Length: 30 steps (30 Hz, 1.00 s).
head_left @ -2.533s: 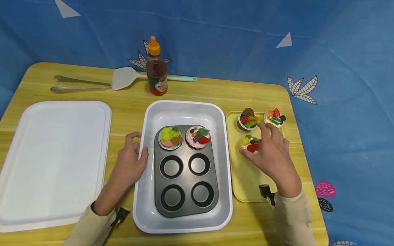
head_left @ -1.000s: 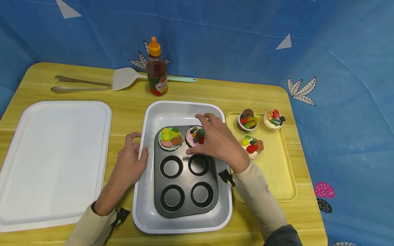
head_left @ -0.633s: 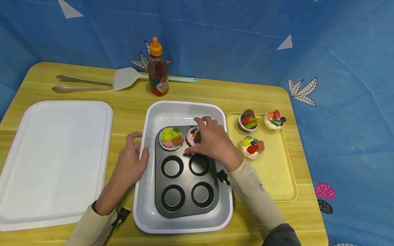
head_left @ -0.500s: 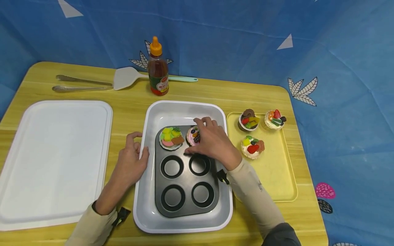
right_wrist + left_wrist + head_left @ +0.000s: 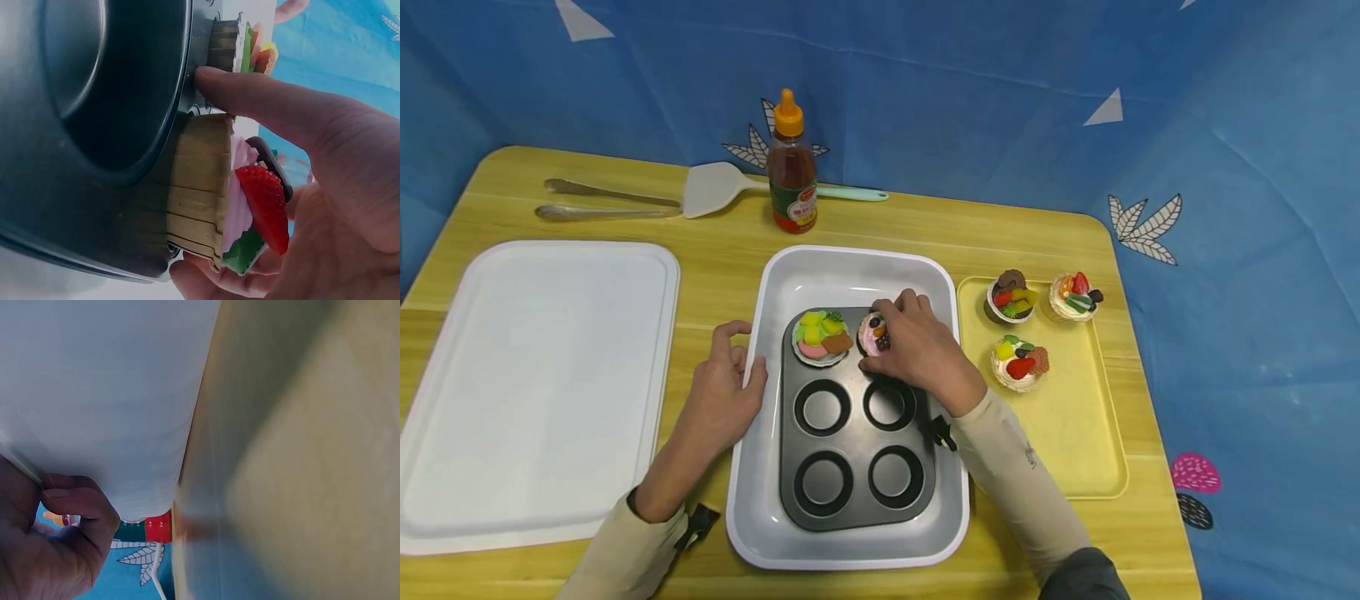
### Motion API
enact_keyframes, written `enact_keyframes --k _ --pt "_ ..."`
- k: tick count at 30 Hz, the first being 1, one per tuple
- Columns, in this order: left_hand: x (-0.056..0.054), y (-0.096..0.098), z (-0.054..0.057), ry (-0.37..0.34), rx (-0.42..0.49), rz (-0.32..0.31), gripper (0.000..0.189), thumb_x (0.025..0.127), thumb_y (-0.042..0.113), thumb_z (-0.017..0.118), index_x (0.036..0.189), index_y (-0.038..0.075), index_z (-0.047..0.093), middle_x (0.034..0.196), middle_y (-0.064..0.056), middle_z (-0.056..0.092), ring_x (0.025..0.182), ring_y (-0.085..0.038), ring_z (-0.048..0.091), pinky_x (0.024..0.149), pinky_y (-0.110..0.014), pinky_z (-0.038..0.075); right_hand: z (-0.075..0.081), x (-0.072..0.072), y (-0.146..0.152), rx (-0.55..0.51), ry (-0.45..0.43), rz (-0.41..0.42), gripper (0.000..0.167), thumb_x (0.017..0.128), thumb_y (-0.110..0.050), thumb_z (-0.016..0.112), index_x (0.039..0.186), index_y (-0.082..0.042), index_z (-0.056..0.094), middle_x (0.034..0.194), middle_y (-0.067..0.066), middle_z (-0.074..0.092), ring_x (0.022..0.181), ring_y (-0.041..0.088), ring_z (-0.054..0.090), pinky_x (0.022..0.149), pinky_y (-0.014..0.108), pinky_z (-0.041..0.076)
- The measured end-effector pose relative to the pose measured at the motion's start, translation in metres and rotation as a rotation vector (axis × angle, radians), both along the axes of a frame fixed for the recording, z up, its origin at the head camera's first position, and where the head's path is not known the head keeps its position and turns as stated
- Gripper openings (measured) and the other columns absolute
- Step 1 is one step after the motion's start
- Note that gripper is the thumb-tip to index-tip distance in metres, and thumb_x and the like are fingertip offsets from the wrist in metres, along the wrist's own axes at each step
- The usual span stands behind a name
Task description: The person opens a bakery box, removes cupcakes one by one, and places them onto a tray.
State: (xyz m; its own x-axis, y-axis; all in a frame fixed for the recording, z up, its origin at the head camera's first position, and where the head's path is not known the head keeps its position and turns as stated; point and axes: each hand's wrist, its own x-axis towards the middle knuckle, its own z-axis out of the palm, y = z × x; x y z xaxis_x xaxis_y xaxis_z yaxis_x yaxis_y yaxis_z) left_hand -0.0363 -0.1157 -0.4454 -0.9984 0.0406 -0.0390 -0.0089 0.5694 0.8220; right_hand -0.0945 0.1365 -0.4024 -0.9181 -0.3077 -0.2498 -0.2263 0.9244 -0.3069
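My right hand [image 5: 919, 346] curls its thumb and fingers around a cupcake with pink cream [image 5: 871, 333], which sits in the back right cup of the dark muffin tin [image 5: 857, 433]. A strawberry and a brown wrapper show on this cupcake [image 5: 200, 187] in the right wrist view. With my left hand [image 5: 722, 396] I pinch the left rim of the deep white tray [image 5: 745, 500] that holds the tin. A cupcake with green cream and yellow pieces [image 5: 822, 337] fills the back left cup.
To the right, a yellow tray [image 5: 1075, 450] bears a chocolate cupcake [image 5: 1011, 298] and two fruit-topped cream cupcakes [image 5: 1018, 364]. A white board [image 5: 542, 392] lies on the left. At the back are a sauce bottle [image 5: 793, 187], a spatula [image 5: 711, 187] and two metal handles [image 5: 606, 212].
My right hand has gone left from the yellow tray to the pink cupcake, and its fingers have drawn in around it. The left hand has stayed at the white tray's rim.
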Motion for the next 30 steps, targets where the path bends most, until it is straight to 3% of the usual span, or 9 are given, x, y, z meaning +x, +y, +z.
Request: enact_keyframes --k 8,30 --pt "-0.0002 0.0005 0.0015 -0.01 -0.022 0.002 0.044 0.099 0.012 0.053 0.139 0.002 0.036 0.07 -0.005 0.062 0.053 -0.014 0.052 0.05 -0.03 0.044 -0.0011 -0.002 0.001 -0.042 0.0 -0.014 0.069 0.077 -0.032 0.08 0.135 -0.006 0.054 0.113 0.014 0.046 0.104 0.028 0.042 0.076 0.042 0.049" --pt "0.0002 0.001 0.0022 -0.004 -0.02 0.006 0.044 0.099 0.011 0.053 0.138 0.001 0.037 0.064 -0.004 0.056 0.05 -0.014 0.049 0.047 -0.03 0.041 -0.0043 -0.0055 0.0014 -0.077 -0.002 -0.007 0.06 0.072 -0.029 0.083 0.12 -0.003 0.058 0.107 0.016 0.045 0.101 0.03 0.042 0.077 0.039 0.048"
